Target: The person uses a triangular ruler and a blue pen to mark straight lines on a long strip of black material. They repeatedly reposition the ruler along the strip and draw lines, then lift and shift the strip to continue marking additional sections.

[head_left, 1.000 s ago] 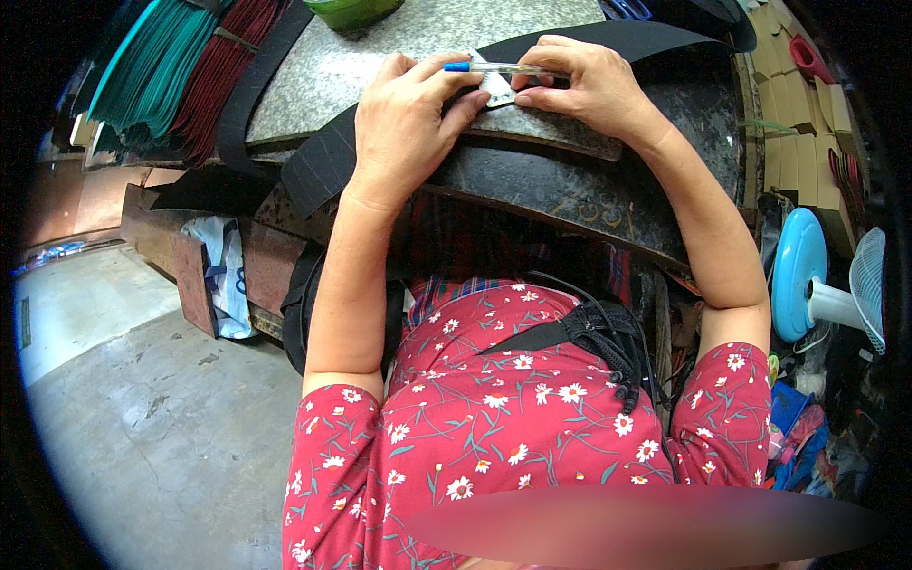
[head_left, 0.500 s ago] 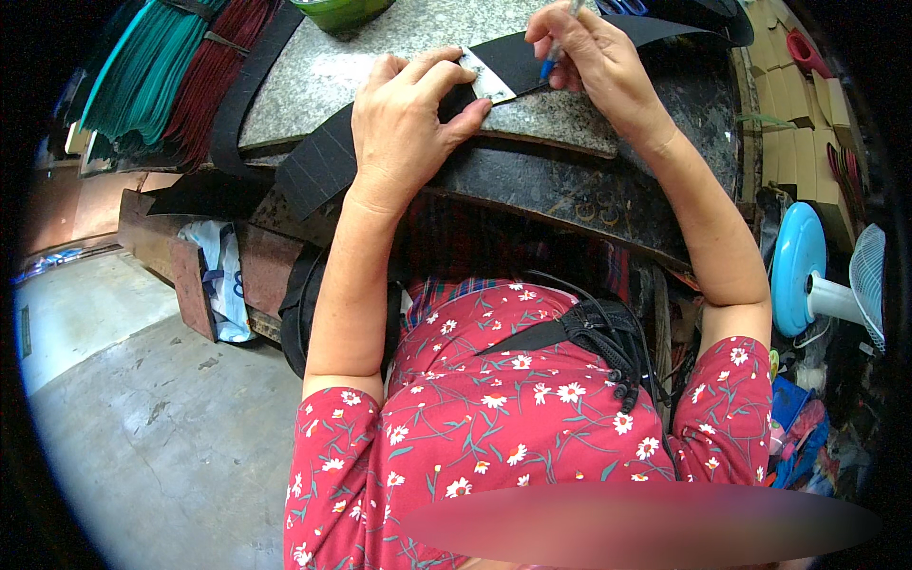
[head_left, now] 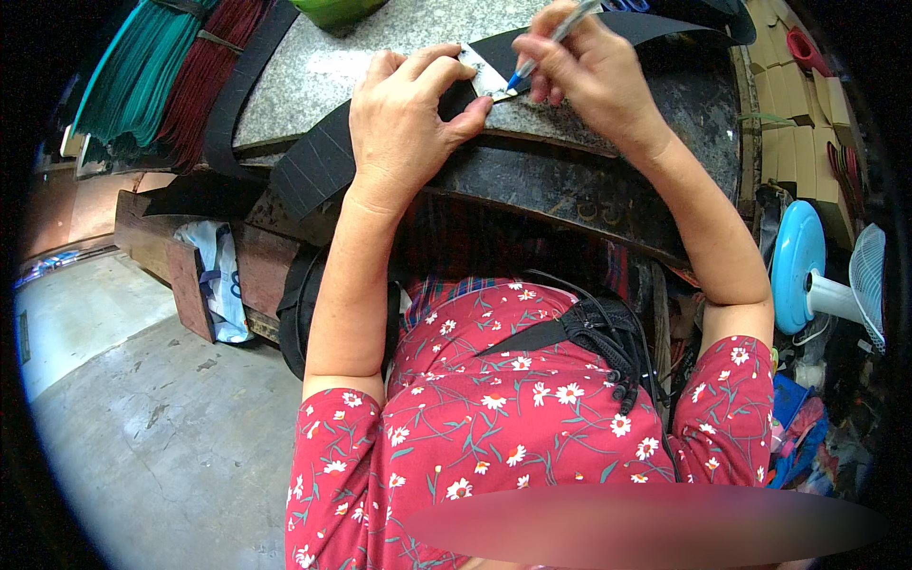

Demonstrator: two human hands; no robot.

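A long black strip of material point(head_left: 318, 166) lies across the grey stone worktop point(head_left: 304, 81). My left hand point(head_left: 404, 119) presses flat on the strip and pinches a small white triangular template point(head_left: 483, 74) against it. My right hand point(head_left: 589, 71) grips a blue pen point(head_left: 551, 43) upright, with the tip touching the strip at the template's right edge.
Bundles of teal and dark red strips point(head_left: 161, 76) hang at the left of the worktop. A green container point(head_left: 337, 9) stands at the far edge. A blue fan point(head_left: 817, 280) and stacked cardboard point(head_left: 798, 123) sit at the right. Concrete floor point(head_left: 142, 427) lies lower left.
My right hand turned the pen from lying flat to upright and brought its tip to the template's edge. My left hand stayed pressed on the strip.
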